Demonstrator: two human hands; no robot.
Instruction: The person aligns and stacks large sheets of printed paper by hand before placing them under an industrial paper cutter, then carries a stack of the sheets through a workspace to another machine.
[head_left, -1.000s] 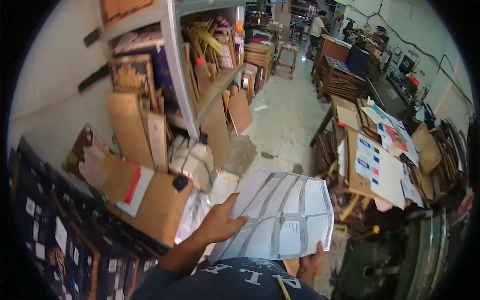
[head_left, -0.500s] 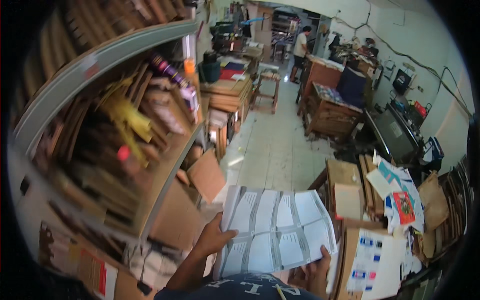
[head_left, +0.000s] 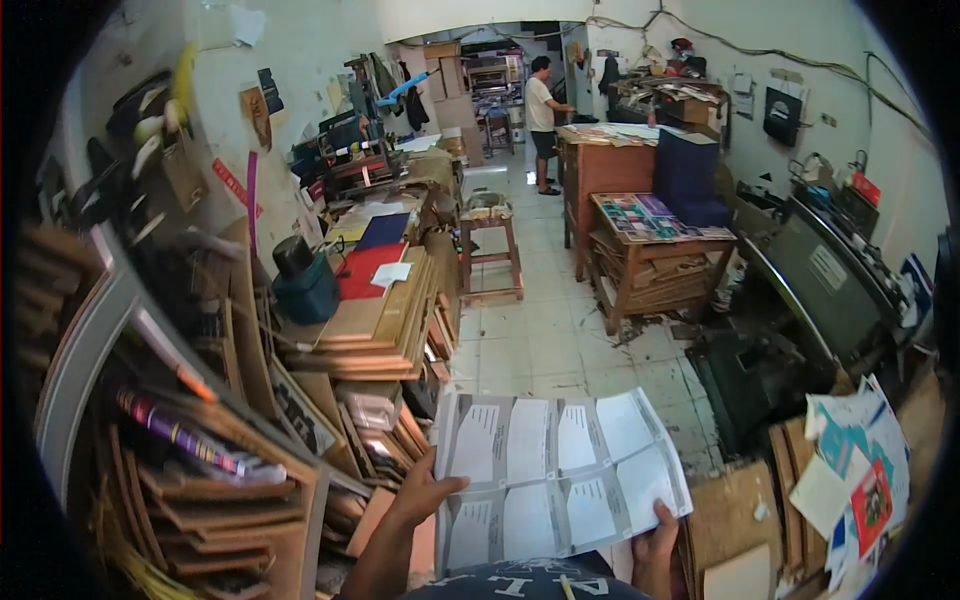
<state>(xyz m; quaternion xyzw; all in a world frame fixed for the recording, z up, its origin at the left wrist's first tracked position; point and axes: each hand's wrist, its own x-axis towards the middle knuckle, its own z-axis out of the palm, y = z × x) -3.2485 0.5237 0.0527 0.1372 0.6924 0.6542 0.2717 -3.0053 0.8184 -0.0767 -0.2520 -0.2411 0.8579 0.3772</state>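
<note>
A large printed sheet [head_left: 550, 470], white with grey bands and repeated panels, spreads out in front of my body. It may be a stack of several sheets; I cannot tell. My left hand [head_left: 428, 490] grips its left edge, thumb lying on top and the other fingers hidden beneath. At the lower right corner my right hand [head_left: 658, 535] pinches the sheet, with the thumb on the upper face. The paper bows slightly between the two hands.
Shelving [head_left: 310, 530] packed with boards stands close on the left. Beyond it are stacked boards [head_left: 370, 350] bearing a dark green container [head_left: 303, 285]. A tiled aisle [head_left: 530, 340] runs ahead past a stool [head_left: 490, 245] and wooden cabinet [head_left: 615, 195]. A person [head_left: 545, 120] stands far off. Loose papers [head_left: 855, 490] lie right.
The view has moved forward along the aisle, past the left shelving; the stool and cabinet appear nearer. Both hands still hold the printed sheet in much the same pose.
</note>
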